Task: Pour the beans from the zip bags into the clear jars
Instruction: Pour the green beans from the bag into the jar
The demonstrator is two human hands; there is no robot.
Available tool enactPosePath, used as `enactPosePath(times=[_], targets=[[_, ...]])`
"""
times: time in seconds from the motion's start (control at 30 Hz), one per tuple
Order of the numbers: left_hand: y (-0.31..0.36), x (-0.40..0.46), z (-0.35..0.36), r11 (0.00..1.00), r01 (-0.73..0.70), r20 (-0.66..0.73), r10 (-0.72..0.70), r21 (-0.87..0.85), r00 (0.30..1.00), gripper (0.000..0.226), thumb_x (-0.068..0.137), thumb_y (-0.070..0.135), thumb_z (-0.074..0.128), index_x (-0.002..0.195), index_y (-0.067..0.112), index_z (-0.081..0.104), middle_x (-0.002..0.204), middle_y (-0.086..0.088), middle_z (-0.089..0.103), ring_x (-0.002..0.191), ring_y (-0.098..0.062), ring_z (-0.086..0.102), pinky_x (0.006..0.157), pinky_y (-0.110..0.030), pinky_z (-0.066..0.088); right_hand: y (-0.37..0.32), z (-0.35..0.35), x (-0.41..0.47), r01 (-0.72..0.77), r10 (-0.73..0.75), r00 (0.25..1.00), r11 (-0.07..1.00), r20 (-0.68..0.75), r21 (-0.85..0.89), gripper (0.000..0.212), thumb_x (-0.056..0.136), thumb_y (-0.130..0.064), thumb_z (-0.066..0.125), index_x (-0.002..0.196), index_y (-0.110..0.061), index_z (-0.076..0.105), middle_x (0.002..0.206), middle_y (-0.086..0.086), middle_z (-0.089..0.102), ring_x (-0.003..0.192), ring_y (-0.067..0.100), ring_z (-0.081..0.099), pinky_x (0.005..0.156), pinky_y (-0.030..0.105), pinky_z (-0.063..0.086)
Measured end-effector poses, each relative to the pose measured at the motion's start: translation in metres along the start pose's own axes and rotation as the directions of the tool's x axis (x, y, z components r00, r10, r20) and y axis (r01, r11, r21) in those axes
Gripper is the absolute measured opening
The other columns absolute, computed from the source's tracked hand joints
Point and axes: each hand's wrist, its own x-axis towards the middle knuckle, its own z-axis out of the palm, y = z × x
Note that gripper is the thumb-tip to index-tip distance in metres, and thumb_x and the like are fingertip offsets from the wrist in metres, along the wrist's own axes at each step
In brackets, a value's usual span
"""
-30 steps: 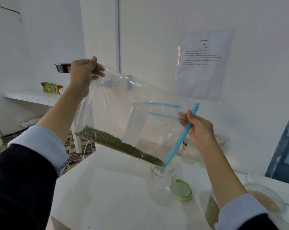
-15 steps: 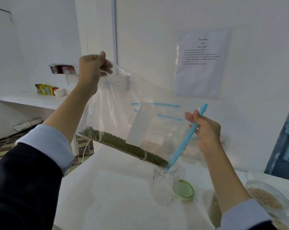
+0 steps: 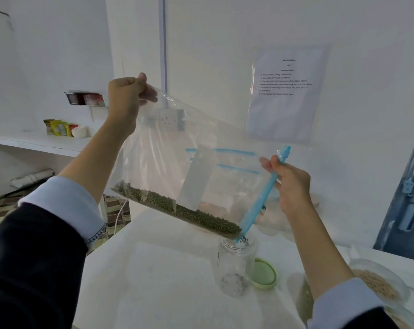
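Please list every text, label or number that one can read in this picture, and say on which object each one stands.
"TASK & GOAL": heading on the paper sheet stuck to the wall.
A short number and one more heading below it: too blurred to read.
Five numbered lines on the same sheet: too small to read.
Packets on the far shelf: print not legible.
White panel on the zip bag: blank.

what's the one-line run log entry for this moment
pour | left hand pinches zip bag corner | right hand grips blue zip | green beans dropping into clear jar

The notice (image 3: 287, 91) text is reading too small to make out; 2 bowls (image 3: 381, 284) are running off the right edge, 1 jar (image 3: 302, 295) hiding behind the right sleeve (image 3: 341, 305).
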Motion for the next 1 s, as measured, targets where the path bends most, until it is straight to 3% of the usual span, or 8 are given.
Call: enactPosePath(times=[0.1,0.3,0.4,0.6,0.77,0.9,1.0], targets=[[0.0,0.001,-0.004,1.0,-0.004,-0.016,0.004,0.006,1.0,0.04,0.098,0.02,0.047,0.063,0.013,0.063,0.05,0.009,0.065,0.06,-0.002,0.059,0.069,-0.019,0.044,-0.001,0.003,-0.001,0.002,-0.002,1.0,1.0,-0.004,-0.005,0.012,0.083,-0.026,0.071,0.078,-0.015,0.069,0.104,0.006,0.072,0.101,0.016,0.065,0.066,0.019,0.044],[-0.003,0.004,-0.017,1.0,0.004,-0.046,-0.003,0.011,0.999,0.039,0.098,0.019,0.047,0.064,0.013,0.064,0.051,0.009,0.065,0.061,-0.001,0.059,0.066,-0.017,0.042,-0.004,0.014,0.003,0.036,-0.036,0.999,0.999,0.015,-0.025,0.012,0.084,-0.025,0.071,0.076,-0.016,0.07,0.101,0.003,0.073,0.107,0.015,0.064,0.086,0.026,0.046],[-0.005,0.005,-0.02,1.0,0.025,-0.06,-0.024,0.004,0.998,0.039,0.098,0.019,0.047,0.063,0.013,0.063,0.051,0.009,0.065,0.062,-0.004,0.059,0.067,-0.017,0.042,-0.005,0.019,0.002,0.037,-0.037,0.999,0.999,0.002,-0.03,0.013,0.085,-0.025,0.07,0.075,-0.017,0.07,0.101,0.002,0.073,0.105,0.014,0.063,0.074,0.02,0.044],[-0.01,0.003,-0.03,0.999,0.053,-0.087,-0.054,-0.011,0.995,0.037,0.098,0.019,0.047,0.065,0.013,0.062,0.051,0.011,0.065,0.059,0.0,0.059,0.065,-0.018,0.041,-0.012,0.029,0.002,0.075,-0.07,0.996,0.994,0.059,-0.082,0.012,0.087,-0.025,0.068,0.08,-0.017,0.072,0.104,0.002,0.072,0.102,0.014,0.062,0.073,0.02,0.042],[-0.011,0.004,-0.039,0.996,0.079,-0.116,-0.082,-0.028,0.99,0.037,0.099,0.02,0.047,0.065,0.013,0.061,0.051,0.012,0.065,0.059,0.0,0.06,0.068,-0.017,0.042,-0.015,0.036,0.004,0.077,-0.069,0.995,0.991,0.073,-0.113,0.015,0.089,-0.024,0.066,0.081,-0.012,0.072,0.101,0.0,0.073,0.096,0.01,0.062,0.082,0.025,0.045],[-0.013,0.004,-0.041,0.996,0.08,-0.118,-0.083,-0.029,0.99,0.037,0.099,0.021,0.047,0.066,0.013,0.062,0.051,0.012,0.065,0.058,0.001,0.059,0.067,-0.017,0.042,-0.016,0.038,0.001,0.088,-0.081,0.995,0.989,0.066,-0.12,0.015,0.089,-0.023,0.065,0.08,-0.013,0.072,0.101,-0.001,0.073,0.088,0.006,0.061,0.069,0.018,0.04],[-0.016,0.005,-0.041,0.996,0.082,-0.123,-0.085,-0.027,0.989,0.037,0.099,0.021,0.047,0.066,0.013,0.062,0.051,0.012,0.065,0.058,0.001,0.06,0.066,-0.016,0.043,-0.017,0.039,-0.001,0.09,-0.077,0.993,0.985,0.092,-0.148,0.016,0.089,-0.024,0.065,0.089,-0.011,0.074,0.101,-0.003,0.071,0.087,0.005,0.058,0.07,0.019,0.039]])
